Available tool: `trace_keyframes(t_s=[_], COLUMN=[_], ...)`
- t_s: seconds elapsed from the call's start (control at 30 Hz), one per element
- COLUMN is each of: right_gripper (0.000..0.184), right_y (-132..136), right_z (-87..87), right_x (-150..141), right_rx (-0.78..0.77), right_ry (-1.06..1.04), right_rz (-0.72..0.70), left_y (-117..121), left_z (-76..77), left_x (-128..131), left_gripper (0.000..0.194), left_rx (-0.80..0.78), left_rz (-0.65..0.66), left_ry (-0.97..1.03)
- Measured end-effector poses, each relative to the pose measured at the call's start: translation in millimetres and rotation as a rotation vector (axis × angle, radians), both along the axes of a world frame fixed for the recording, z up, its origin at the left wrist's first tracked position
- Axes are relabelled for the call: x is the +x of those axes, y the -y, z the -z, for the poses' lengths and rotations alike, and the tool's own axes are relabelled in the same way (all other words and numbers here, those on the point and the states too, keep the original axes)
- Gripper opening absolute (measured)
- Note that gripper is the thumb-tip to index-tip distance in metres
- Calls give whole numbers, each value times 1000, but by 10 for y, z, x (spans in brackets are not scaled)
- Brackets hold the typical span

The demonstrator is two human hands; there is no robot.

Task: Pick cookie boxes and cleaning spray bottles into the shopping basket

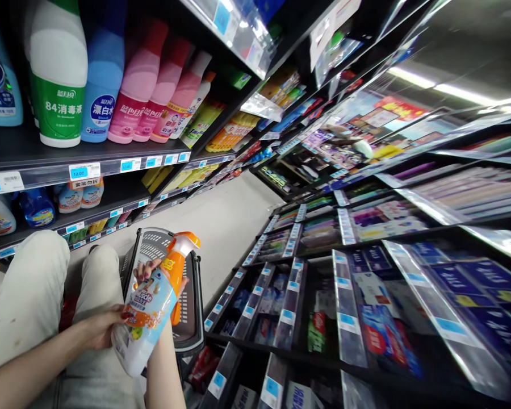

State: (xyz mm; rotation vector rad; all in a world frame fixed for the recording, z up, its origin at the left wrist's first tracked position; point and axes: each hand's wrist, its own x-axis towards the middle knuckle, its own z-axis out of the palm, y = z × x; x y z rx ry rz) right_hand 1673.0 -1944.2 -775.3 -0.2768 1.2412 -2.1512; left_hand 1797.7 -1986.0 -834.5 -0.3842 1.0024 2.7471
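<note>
A spray bottle (151, 304) with a clear body, a blue and orange label and an orange and white trigger head is tilted in front of me, head up and to the right. My left hand (104, 326) grips its lower side, thumb against the label. Behind the bottle, my right hand (147, 270) wraps round it below the neck; its palm is hidden and only some fingers show. Under the bottle is a dark shopping basket (193, 267) with slotted panels.
My bent knees (100, 272) are at the lower left. A shelf (38, 162) on the left carries bleach and cleaner bottles, including a white and green disinfectant bottle (59, 79). Toothpaste boxes (383, 335) fill the blurred right shelves. A pale floor (225, 210) runs between.
</note>
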Motion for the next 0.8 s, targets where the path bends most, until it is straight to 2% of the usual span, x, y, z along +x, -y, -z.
trace_keyframes(t_s=[0.07, 0.17, 0.3, 0.37, 0.43, 0.5, 0.57, 0.67, 0.73, 0.8], right_gripper=[50, 46, 53, 53, 54, 58, 61, 50, 41, 32], right_y=[-54, -163, -336, -473, -640, -792, -879, -854, -782, -720], right_z=[-71, -75, 16, -42, -230, -525, -862, -1292, -1487, -1624], right_x=[-60, -151, -328, -494, -710, -932, -1104, -1199, -1165, -1107], right_rx=[-13, 70, 245, 318, 337, 370, 537, 866, 1022, 1117], right_ry=[36, 77, -35, -84, -99, -171, -404, -744, -859, -949], right_rz=[-29, -45, -90, -97, -57, -3, -59, -391, -620, -724], left_y=[50, 178, 282, 298, 313, 334, 350, 327, 279, 241], left_z=[-23, -34, -15, -13, -18, -24, -22, -1, 13, 18], left_x=[-21, -71, -111, -108, -97, -85, -80, -88, -100, -112], left_gripper=[66, 71, 70, 68, 65, 61, 58, 59, 62, 64], left_rx=[-31, -162, -371, -461, -543, -611, -670, -748, -773, -816], left_rz=[-76, -177, -246, -256, -254, -238, -210, -159, -124, -76], left_ry=[-17, -15, 5, 10, 13, 11, 3, -11, -21, -42])
